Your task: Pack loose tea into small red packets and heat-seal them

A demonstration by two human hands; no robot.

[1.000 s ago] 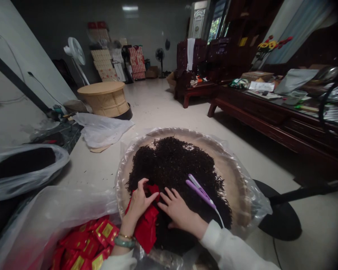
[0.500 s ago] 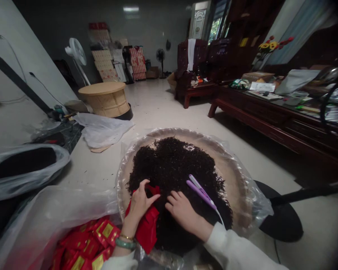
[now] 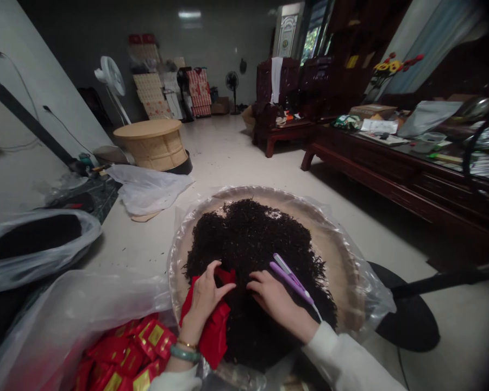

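Note:
A heap of dark, dry tea leaves [image 3: 256, 233] covers much of a wide round tray [image 3: 344, 271] lined with clear plastic. My left hand [image 3: 206, 293], at the heap's near left, holds a red packet [image 3: 214, 334] with thumb and fingers curved about its gaping mouth. To its right, my right hand [image 3: 271, 296] dips into the leaves with fingers curled together; its fingertips are partly hidden. A purple hand-held sealer or flat iron [image 3: 291, 281] with a white cord lies on the leaves, close beyond my right hand.
Several filled red packets [image 3: 126, 347] lie in a clear plastic bag at the lower left. Behind it stands another bag [image 3: 89, 228] of dark leaves. A black fan base [image 3: 409, 320] is at the right, below a long wooden table [image 3: 391, 168]. A woven drum-shaped basket [image 3: 150, 144] stands farther off.
My right hand has gone from spread fingers to curled ones and shifted slightly right, over the leaves. My left hand keeps the red packet, moving very little.

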